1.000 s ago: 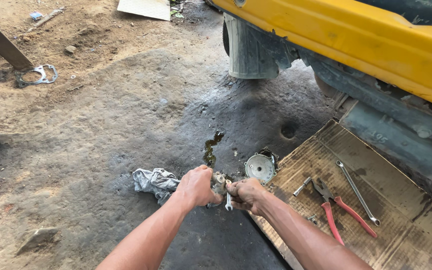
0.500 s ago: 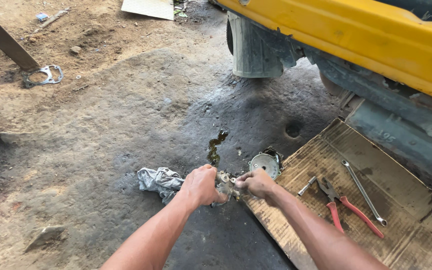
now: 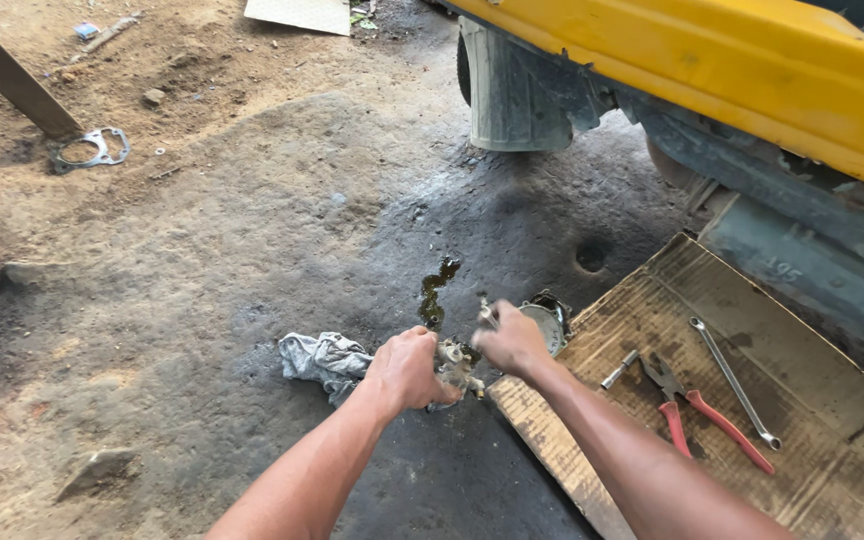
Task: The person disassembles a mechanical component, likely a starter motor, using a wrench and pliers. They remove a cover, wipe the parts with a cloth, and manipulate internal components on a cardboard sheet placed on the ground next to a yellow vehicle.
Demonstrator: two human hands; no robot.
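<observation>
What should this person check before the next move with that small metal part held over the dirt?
1. Left hand grips the small metal part firmly: ok, fingers closed round it.
2. Right hand has hold of its small tool: ok, though what kind of tool cannot be told.
3. Rag within reach: ok, on the ground beside the left hand.
4. Pliers and long wrench at hand: ok, lying on the cardboard.
5. Ground dry underneath: not ok, a dark puddle lies just beyond the hands.
6. Round metal cup upright: cannot tell.
</observation>
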